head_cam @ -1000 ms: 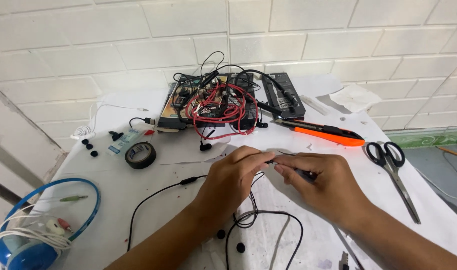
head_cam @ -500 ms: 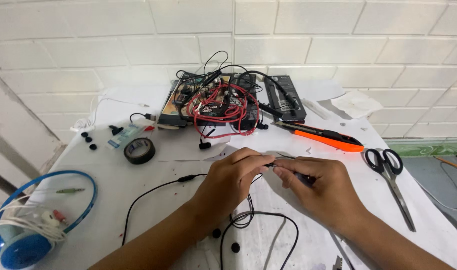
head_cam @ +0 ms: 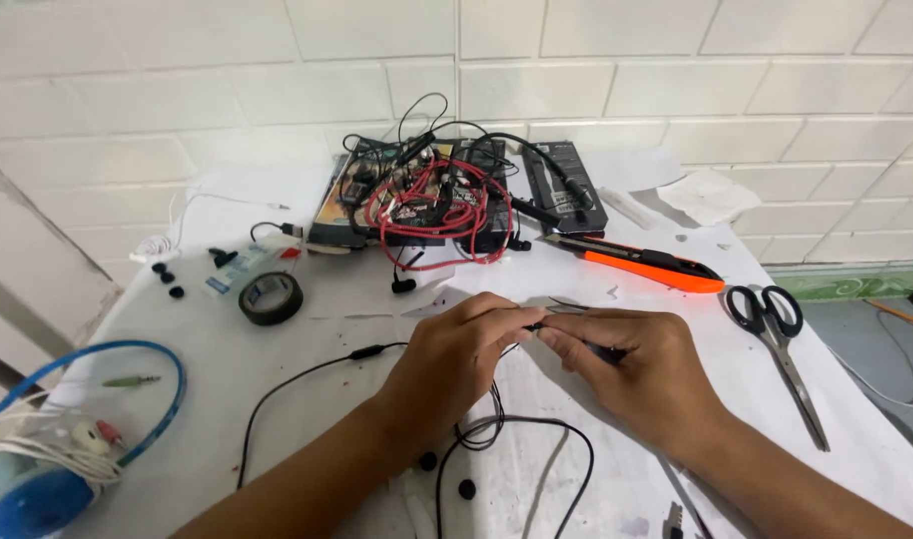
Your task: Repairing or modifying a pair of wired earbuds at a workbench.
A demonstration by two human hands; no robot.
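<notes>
One head-worn view looks down, close over the table (head_cam: 227,369), toward the brick wall (head_cam: 576,60).

Workbench clutter on a white table (head_cam: 227,369)

Black scissors (head_cam: 776,334), orange utility knife (head_cam: 641,262), black tape roll (head_cam: 271,297), red wire tangle (head_cam: 431,205), and blue headphones (head_cam: 37,469) at the left edge.

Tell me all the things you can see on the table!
table: one, white, under everything
cable: one, black, looped under the hands
tape: one roll, black, left of middle
knife: one, orange and black, right of middle
scissors: one pair, black handles, far right
red wires: a tangle, on dark boxes at the back
headphones: one set, blue, bottom left corner
ear tips: a few, black, left edge
left hand: pinching the cable, middle
right hand: pinching the cable, touching the left hand
</notes>
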